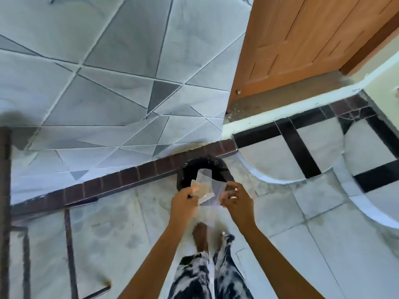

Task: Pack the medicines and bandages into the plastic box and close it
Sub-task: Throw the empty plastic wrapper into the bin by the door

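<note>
Grey tiled floor (108,223) fills the lower half of the view, with a dark brick strip (129,175) running from 9 o'clock up toward 2 o'clock, patterned wall tiles beyond it, and a wooden door (313,39) at 1 o'clock. No plastic box, bench or bandages are in sight.

At the centre, over a dark arched opening (194,169) in the brick strip, both hands hold a clear plastic packet (208,183) with something pale inside; blur hides what it is. The left hand (183,201) pinches the packet's 9 o'clock edge between thumb and fingertips. The right hand (236,200) is curled at its 3 o'clock edge, fingers closed on the film. Both forearms rise from 6 o'clock, converging, wrists slightly bent, above bare feet and patterned trousers.

The step in hand looks like opening or sorting this packet before packing. To do it well, I would keep both pinches near the top edge and pull apart gently so the contents do not spill onto the floor, then carry it level to the box, wherever that stands.
</note>
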Demonstrator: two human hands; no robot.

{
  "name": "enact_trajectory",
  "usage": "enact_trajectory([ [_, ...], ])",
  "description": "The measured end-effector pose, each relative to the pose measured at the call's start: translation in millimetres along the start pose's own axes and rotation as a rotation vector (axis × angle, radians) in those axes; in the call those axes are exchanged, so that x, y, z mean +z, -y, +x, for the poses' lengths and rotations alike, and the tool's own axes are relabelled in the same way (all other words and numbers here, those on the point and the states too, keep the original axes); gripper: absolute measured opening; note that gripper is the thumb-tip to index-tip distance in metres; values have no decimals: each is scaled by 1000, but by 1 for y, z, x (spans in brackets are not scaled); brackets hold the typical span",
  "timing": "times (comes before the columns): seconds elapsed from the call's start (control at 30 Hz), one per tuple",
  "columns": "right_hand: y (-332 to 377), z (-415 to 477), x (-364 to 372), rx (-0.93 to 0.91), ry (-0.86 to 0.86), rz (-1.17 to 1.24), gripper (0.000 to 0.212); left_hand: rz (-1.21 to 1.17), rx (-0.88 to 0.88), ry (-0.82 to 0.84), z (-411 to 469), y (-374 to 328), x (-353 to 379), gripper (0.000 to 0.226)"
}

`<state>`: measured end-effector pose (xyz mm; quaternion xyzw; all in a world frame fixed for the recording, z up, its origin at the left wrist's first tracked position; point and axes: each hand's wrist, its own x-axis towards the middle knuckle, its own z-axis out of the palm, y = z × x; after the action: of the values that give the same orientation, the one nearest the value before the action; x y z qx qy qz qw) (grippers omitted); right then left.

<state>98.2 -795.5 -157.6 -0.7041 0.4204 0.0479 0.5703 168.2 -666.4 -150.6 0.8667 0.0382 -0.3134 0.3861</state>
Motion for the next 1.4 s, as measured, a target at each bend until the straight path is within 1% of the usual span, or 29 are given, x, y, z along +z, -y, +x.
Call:
enact_trajectory([
  [0.1, -39, 70, 16, -20, 77, -75, 33, 41, -13, 45, 63, 22, 44, 32],
  [0.17, -75, 123, 34, -10, 114, -126, 30, 11, -29, 36, 111, 48, 82, 30],
  [0.23, -116, 173, 53, 8, 139, -157, 27, -54, -97, 15, 160, 78, 117, 30],
  [0.3, -159, 218, 75, 23, 187, -248, 20, -74, -170, -8, 210, 114, 152, 32],
  [0.37, -196, 259, 97, 52, 246, -285, 19, -71, -187, -9, 255, 147, 183, 30],
  [0.43, -223, 291, 116, 72, 253, -299, 21, -47, -195, 10, 290, 172, 207, 24],
  [0.53, -252, 336, 153, 54, 256, -363, 35, -23, -245, 28, 347, 217, 242, 31],
  [0.6, -260, 357, 175, 92, 333, -456, 37, 53, -255, 68, 375, 235, 257, 28],
  [0.63, -266, 367, 187, 130, 376, -515, 36, 137, -255, 109, 386, 240, 262, 29],
  [0.7, -274, 380, 201, 200, 407, -592, 34, 283, -281, 196, 405, 248, 269, 37],
  [0.77, -280, 387, 207, 232, 428, -652, 36, 390, -311, 329, 416, 254, 270, 48],
  [0.83, -282, 387, 210, 226, 450, -699, 38, 512, -310, 446, 419, 261, 265, 59],
  [0.9, -280, 380, 207, 207, 449, -711, 40, 560, -309, 484, 414, 261, 256, 60],
  [0.93, -277, 376, 204, 194, 436, -711, 40, 538, -296, 458, 410, 258, 251, 57],
  [1.0, -267, 363, 194, 157, 407, -708, 42, 439, -236, 346, 392, 242, 238, 51],
  [1.1, -235, 332, 169, 71, 383, -674, 48, 281, -125, 184, 349, 206, 206, 44],
  [1.17, -202, 301, 145, 12, 372, -658, 50, 212, -78, 131, 309, 176, 177, 42],
  [1.3, -127, 233, 91, -101, 325, -633, 51, 181, -26, 45, 227, 111, 115, 43],
  [1.4, -63, 177, 54, -175, 263, -589, 47, 214, 57, -37, 161, 57, 68, 45],
])
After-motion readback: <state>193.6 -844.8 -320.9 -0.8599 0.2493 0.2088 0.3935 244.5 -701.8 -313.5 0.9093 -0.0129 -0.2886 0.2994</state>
